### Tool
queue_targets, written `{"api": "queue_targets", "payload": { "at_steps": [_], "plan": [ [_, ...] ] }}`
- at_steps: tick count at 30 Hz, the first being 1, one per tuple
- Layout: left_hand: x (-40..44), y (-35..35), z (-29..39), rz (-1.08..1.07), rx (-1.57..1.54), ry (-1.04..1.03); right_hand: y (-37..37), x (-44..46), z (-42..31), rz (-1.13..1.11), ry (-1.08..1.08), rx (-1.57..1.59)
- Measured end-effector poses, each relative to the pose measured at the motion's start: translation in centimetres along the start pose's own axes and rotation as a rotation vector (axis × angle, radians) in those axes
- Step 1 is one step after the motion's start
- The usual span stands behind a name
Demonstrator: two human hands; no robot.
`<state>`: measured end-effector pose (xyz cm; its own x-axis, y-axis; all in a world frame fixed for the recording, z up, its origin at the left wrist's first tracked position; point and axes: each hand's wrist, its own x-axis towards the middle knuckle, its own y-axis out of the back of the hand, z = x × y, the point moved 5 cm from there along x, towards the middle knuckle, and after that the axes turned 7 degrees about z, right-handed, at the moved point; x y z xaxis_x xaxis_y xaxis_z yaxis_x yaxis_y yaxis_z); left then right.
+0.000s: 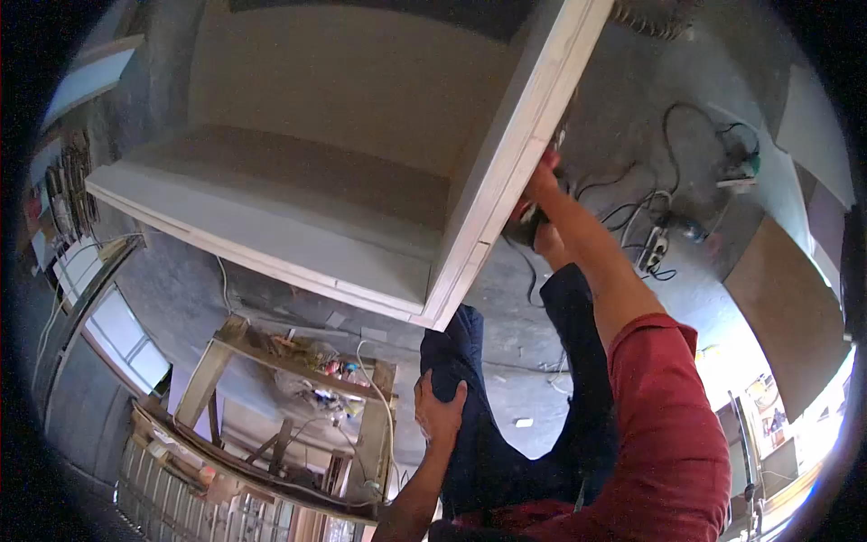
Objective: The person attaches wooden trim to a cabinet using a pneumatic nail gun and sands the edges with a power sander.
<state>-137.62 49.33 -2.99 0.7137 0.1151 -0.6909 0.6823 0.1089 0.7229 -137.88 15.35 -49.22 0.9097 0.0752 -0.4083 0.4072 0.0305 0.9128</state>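
Note:
My left hand (438, 408) rests on my bent knee in dark trousers (456, 357), its fingers spread over the cloth, holding nothing. My right arm reaches forward along the outer side of a large pale box-like cabinet (479, 244). There my right hand (544, 176) is closed on a dark and red tool (526, 219), seemingly a power tool, pressed close to the panel. The cabinet edge and my arm hide most of the tool, so its exact kind does not show. My bare foot (548, 242) is just below the hand.
Cords lead across the grey floor to a power strip (655, 248). Beyond it lies another corded power tool (741, 172). Brown board (786, 312) and pale sheets lean at the right. A wooden frame (298, 366) with clutter stands at lower left. A coiled hose (650, 23) lies at the top.

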Motion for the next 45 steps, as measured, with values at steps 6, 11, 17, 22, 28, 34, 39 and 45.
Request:
{"api": "queue_targets", "payload": {
  "at_steps": [6,11,17,22,28,34,39,45],
  "plan": [
    [-1.0,0.3,-1.5,-0.087,-0.077,0.028,15.7,-10.9,1.8,-0.307,-0.101,0.081],
    [-2.4,-2.3,-11.7,-0.327,-0.428,0.09,30.2,-21.5,3.8,-0.438,-0.221,0.283],
    [-4.6,0.5,-21.6,-0.581,-0.956,0.317,48.3,-26.8,3.9,-0.782,-0.375,0.494],
    [-2.8,2.8,-31.0,-0.398,-1.189,0.495,58.9,-24.7,-2.7,-0.619,-0.313,0.31],
    [2.3,10.6,-38.8,-0.098,-1.637,0.403,72.5,-20.5,-0.8,-0.71,-0.405,0.537],
    [12.5,17.2,-42.5,-0.251,-1.61,0.39,93.7,-15.6,-1.1,0.122,-0.42,-0.465],
    [21.6,29.1,-41.6,-0.17,-1.386,0.349,118.6,-8.4,-9.9,0.137,-0.633,-0.154],
    [28.7,41.6,-43.4,-0.145,-1.675,0.279,126.4,5.7,-15.3,0.512,-0.236,0.187]
  ]
}}
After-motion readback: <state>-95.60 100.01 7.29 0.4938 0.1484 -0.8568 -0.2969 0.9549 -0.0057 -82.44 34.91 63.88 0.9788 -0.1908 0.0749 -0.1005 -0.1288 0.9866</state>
